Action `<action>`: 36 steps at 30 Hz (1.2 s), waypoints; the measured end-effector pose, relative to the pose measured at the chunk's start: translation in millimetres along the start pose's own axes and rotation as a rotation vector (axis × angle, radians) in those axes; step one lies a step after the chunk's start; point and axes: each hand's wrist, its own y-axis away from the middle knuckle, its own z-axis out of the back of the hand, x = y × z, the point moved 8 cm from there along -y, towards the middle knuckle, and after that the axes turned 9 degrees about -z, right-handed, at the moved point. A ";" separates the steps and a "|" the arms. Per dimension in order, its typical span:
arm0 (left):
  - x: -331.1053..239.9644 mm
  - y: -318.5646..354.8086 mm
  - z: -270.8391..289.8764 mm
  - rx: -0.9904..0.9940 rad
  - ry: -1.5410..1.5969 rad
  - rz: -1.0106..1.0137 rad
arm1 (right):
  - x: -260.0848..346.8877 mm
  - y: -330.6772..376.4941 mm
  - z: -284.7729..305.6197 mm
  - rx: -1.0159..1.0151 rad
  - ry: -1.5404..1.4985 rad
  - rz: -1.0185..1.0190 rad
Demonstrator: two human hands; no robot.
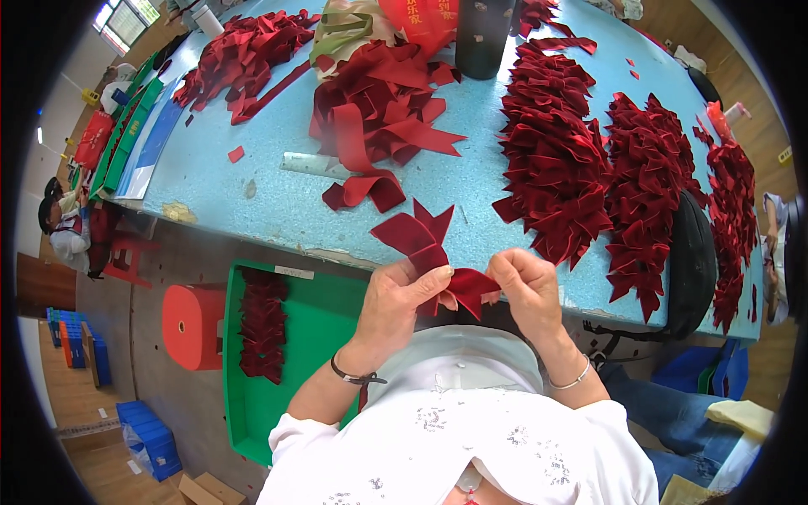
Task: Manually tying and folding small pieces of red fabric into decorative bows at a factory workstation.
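A dark red velvet ribbon bow [423, 244] with pointed tails is held between my hands, just above the table's front edge. My left hand [402, 295] is closed on its middle, with the thumb pressed on the front. My right hand [528, 288] pinches the bow's right end between thumb and fingers. Beyond the bow lies a loose heap of cut red ribbon pieces [374, 109], one curled strip trailing toward me. To the right, finished-looking bows stand packed in a long row [555, 151], with a second row [644, 185] beside it.
The light blue table [278, 194] bears a ruler [313, 164], a dark cylindrical container [486, 38] and another ribbon heap [244, 63]. A black bag [692, 265] hangs at the right edge. Below left are a green tray [320, 337] holding bows and a red stool [194, 326].
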 end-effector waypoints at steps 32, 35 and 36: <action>1.1 -7.7 9.0 -0.107 -0.049 -0.081 | -18.3 11.1 11.7 0.234 -0.069 -0.284; 6.6 -5.3 6.8 -0.076 -0.099 -0.062 | 1.5 8.4 29.9 0.003 -0.249 -0.057; 8.6 -4.4 4.8 -0.058 -0.127 -0.051 | 9.2 7.6 19.8 0.016 -0.147 0.014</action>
